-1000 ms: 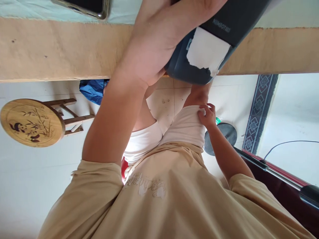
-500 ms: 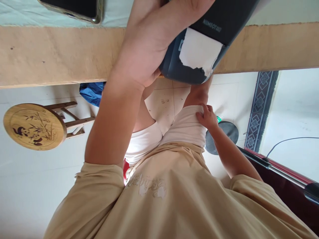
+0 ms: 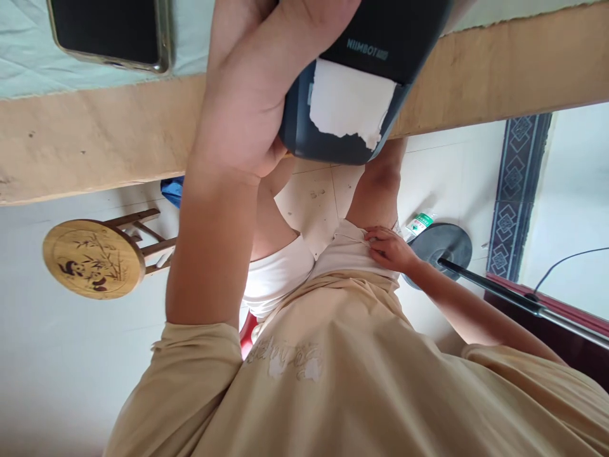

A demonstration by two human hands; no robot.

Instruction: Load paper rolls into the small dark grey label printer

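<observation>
A dark label printer (image 3: pixel 323 136) marked NIIMBOT, with torn-edged white paper on its face, is tilted over the table's edge at the top. My left hand (image 3: pixel 266 82) is closed round its left side; some of its fingers are hidden behind the printer. Lower down, my right hand (image 3: pixel 387 247) rests on my right thigh, its fingers bent and gathered on the hem of the white shorts (image 3: pixel 349 254).
A phone (image 3: pixel 107 32) lies on the pale green cloth (image 3: pixel 28 70) over the wooden-edged table (image 3: pixel 95 136). On the floor are a panda-print stool (image 3: pixel 92 259), blue plastic (image 3: pixel 172 190), a green-labelled bottle (image 3: pixel 420 222) and a round black base (image 3: pixel 445 244) with a pole.
The view has shifted, showing more of the phone and bottle. My right hand has moved up the thigh towards my waist, and the shorts' hem has risen with it. My left hand still holds the printer.
</observation>
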